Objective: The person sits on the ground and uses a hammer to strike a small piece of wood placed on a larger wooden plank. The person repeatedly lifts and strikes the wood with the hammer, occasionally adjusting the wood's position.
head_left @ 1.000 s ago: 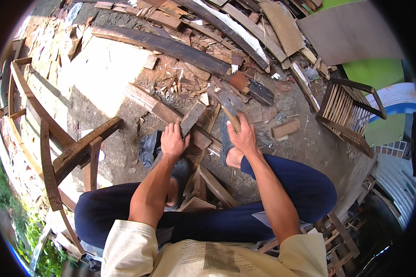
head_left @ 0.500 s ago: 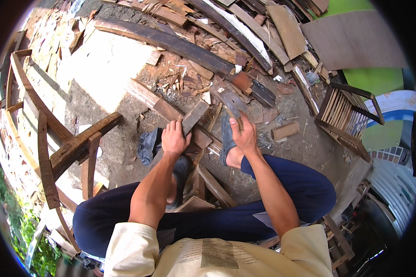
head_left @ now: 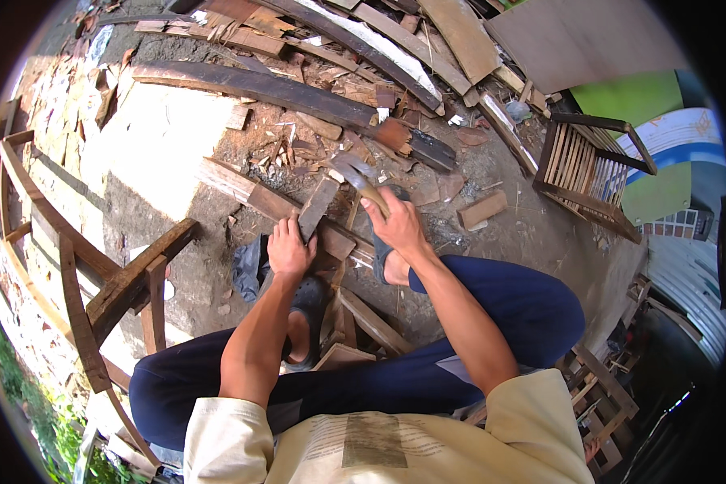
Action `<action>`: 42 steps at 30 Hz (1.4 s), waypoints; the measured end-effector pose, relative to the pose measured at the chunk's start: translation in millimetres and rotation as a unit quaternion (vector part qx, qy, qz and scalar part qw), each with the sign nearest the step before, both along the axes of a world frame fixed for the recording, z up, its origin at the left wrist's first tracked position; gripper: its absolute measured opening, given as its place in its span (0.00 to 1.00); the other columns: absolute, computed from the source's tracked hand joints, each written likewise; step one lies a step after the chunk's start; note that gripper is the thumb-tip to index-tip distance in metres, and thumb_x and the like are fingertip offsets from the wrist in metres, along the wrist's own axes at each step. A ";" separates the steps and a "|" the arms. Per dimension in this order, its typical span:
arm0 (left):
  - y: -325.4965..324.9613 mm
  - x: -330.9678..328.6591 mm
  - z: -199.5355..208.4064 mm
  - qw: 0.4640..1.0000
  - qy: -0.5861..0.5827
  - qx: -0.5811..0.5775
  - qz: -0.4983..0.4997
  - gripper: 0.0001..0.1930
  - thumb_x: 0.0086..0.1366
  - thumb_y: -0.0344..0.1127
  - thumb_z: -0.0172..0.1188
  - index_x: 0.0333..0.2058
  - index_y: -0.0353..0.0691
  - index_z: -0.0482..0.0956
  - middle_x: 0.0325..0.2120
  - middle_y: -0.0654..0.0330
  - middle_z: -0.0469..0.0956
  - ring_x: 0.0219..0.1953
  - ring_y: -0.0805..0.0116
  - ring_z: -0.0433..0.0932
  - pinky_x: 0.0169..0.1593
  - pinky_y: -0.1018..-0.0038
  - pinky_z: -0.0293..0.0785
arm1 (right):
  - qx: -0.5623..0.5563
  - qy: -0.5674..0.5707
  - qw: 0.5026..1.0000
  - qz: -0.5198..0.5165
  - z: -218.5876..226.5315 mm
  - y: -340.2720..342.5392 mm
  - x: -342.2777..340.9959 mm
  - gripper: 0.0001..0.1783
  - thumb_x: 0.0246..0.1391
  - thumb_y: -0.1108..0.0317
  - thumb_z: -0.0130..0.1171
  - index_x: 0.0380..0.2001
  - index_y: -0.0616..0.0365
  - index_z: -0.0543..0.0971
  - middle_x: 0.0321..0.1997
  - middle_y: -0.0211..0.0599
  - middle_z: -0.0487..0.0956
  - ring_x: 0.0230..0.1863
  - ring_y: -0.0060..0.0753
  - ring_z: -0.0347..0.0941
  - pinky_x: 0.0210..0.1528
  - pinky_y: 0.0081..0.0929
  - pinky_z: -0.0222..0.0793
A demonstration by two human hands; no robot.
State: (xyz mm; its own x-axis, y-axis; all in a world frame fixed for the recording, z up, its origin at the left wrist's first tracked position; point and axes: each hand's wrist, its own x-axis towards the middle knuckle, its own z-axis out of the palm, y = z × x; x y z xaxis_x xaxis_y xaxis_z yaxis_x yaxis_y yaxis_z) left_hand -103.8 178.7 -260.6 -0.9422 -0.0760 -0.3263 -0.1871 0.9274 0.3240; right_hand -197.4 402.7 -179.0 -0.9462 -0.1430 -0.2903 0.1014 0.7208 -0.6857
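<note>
My left hand is closed round the near end of a short wooden block, which is tilted up over a longer wooden beam lying on the ground. My right hand grips the wooden handle of a hammer. Its metal head is raised just beyond the block's far end, pointing to the left. My legs are folded in front of me, with a dark clog at the near side of the beam. My right foot is partly hidden behind the right hand.
Long planks and a dark timber lie across the far ground among wood chips. A wooden frame stands at the left, a slatted wooden piece at the right. A loose block and black plastic lie nearby.
My right hand has drawn the hammer up and to the left, its head now close to the block. The left hand keeps its hold. The whole view has shifted slightly.
</note>
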 end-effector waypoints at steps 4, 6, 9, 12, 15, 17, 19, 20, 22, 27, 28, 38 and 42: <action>-1.2 2.9 -1.6 1.000 -0.001 -0.003 -0.007 0.35 0.54 0.50 0.67 0.57 0.40 0.69 0.45 0.55 0.72 0.51 0.55 0.72 0.52 0.62 0.71 | 0.063 -0.056 0.996 0.013 2.2 6.9 -15.4 0.23 0.62 0.44 0.55 0.44 0.54 0.76 0.26 0.57 0.81 0.33 0.68 0.78 0.34 0.57 0.73; -2.0 2.7 -2.1 1.000 -0.002 -0.008 -0.007 0.35 0.54 0.50 0.67 0.57 0.39 0.69 0.45 0.55 0.72 0.51 0.55 0.72 0.51 0.62 0.71 | 0.041 -0.035 0.999 -0.004 12.2 2.9 -24.0 0.23 0.62 0.44 0.55 0.45 0.54 0.76 0.26 0.56 0.81 0.33 0.67 0.78 0.34 0.56 0.73; -2.2 1.9 -2.3 1.000 0.005 -0.006 -0.015 0.35 0.55 0.50 0.66 0.58 0.38 0.68 0.44 0.54 0.72 0.50 0.54 0.73 0.51 0.62 0.71 | -0.015 0.046 0.998 -0.028 16.1 0.1 -19.8 0.23 0.62 0.45 0.56 0.45 0.54 0.76 0.27 0.56 0.81 0.33 0.65 0.79 0.33 0.54 0.73; -1.1 0.8 -0.8 1.000 0.008 -0.006 -0.019 0.36 0.55 0.50 0.66 0.58 0.38 0.68 0.45 0.54 0.73 0.50 0.54 0.73 0.51 0.62 0.71 | -0.066 0.082 0.994 -0.034 2.3 -1.6 -5.2 0.23 0.62 0.44 0.55 0.46 0.52 0.76 0.27 0.58 0.80 0.33 0.67 0.79 0.34 0.56 0.73; -1.9 2.0 -2.1 1.000 0.017 -0.006 -0.017 0.36 0.55 0.49 0.67 0.58 0.38 0.68 0.45 0.53 0.73 0.49 0.54 0.73 0.51 0.62 0.72 | 0.141 -0.119 0.982 0.040 -4.6 7.6 -3.2 0.24 0.62 0.43 0.54 0.46 0.52 0.75 0.26 0.60 0.80 0.33 0.70 0.78 0.36 0.58 0.73; -2.6 2.5 -3.8 1.000 0.019 -0.006 -0.016 0.36 0.55 0.49 0.67 0.58 0.38 0.68 0.45 0.53 0.73 0.49 0.54 0.73 0.51 0.62 0.72 | 0.112 -0.102 0.988 0.006 -11.9 14.4 -3.9 0.25 0.62 0.43 0.53 0.46 0.53 0.75 0.26 0.62 0.80 0.33 0.72 0.77 0.37 0.59 0.73; -2.5 2.9 -5.2 1.000 0.018 -0.009 -0.018 0.36 0.55 0.49 0.67 0.59 0.38 0.68 0.45 0.53 0.73 0.49 0.54 0.73 0.50 0.62 0.72 | 0.091 -0.089 0.991 -0.035 -4.4 12.6 -3.2 0.24 0.62 0.43 0.53 0.46 0.54 0.76 0.26 0.62 0.80 0.33 0.71 0.77 0.36 0.58 0.73; -3.0 3.2 -5.8 1.000 0.017 -0.011 -0.019 0.36 0.55 0.49 0.67 0.59 0.37 0.67 0.45 0.53 0.73 0.49 0.54 0.73 0.50 0.62 0.72 | 0.035 -0.054 0.996 -0.054 -1.0 11.0 -3.5 0.24 0.62 0.45 0.55 0.47 0.54 0.76 0.27 0.61 0.80 0.34 0.70 0.77 0.35 0.56 0.73; -2.5 2.9 -4.8 1.000 0.017 -0.006 -0.020 0.36 0.55 0.49 0.66 0.59 0.37 0.68 0.45 0.53 0.73 0.49 0.54 0.73 0.50 0.62 0.72 | -0.039 0.011 0.996 -0.074 5.2 5.6 -7.8 0.23 0.62 0.45 0.56 0.46 0.54 0.76 0.27 0.61 0.80 0.34 0.69 0.78 0.34 0.56 0.72; -1.7 1.8 -3.9 0.999 0.024 -0.007 -0.027 0.35 0.56 0.50 0.66 0.58 0.37 0.68 0.44 0.53 0.73 0.48 0.53 0.74 0.49 0.62 0.72 | -0.038 0.022 0.998 -0.049 -5.2 0.7 -0.6 0.23 0.62 0.44 0.54 0.45 0.54 0.75 0.27 0.62 0.80 0.35 0.70 0.78 0.36 0.57 0.73; -2.1 1.7 -3.6 0.999 0.022 -0.009 -0.028 0.35 0.56 0.50 0.66 0.58 0.37 0.68 0.44 0.53 0.73 0.48 0.53 0.74 0.49 0.62 0.72 | 0.023 -0.044 0.998 -0.024 -5.0 2.5 -2.0 0.24 0.63 0.43 0.53 0.45 0.53 0.75 0.27 0.62 0.80 0.35 0.71 0.78 0.37 0.58 0.74; -3.0 2.7 -5.4 0.999 0.017 -0.015 -0.028 0.35 0.56 0.50 0.66 0.58 0.36 0.68 0.45 0.53 0.73 0.49 0.53 0.73 0.50 0.62 0.72 | -0.031 -0.006 0.998 -0.063 40.2 -14.9 -30.9 0.25 0.62 0.45 0.55 0.45 0.56 0.76 0.28 0.58 0.81 0.35 0.69 0.78 0.36 0.55 0.74; -2.5 2.1 -5.2 1.000 -0.006 -0.017 -0.025 0.35 0.55 0.50 0.66 0.57 0.37 0.69 0.45 0.53 0.73 0.50 0.54 0.73 0.51 0.62 0.71 | 0.102 -0.100 0.990 0.009 26.5 -11.8 -22.9 0.23 0.63 0.46 0.55 0.45 0.56 0.77 0.27 0.60 0.81 0.34 0.69 0.78 0.35 0.56 0.74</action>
State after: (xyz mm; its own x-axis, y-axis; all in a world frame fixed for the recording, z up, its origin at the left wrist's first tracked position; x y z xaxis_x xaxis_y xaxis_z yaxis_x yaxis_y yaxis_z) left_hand -101.8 176.2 -265.8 -0.9410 -0.0399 -0.3360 -0.1435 0.9463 0.2897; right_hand -220.3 390.9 -152.4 -0.8646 -0.0787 -0.4963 0.2062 0.8450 -0.4933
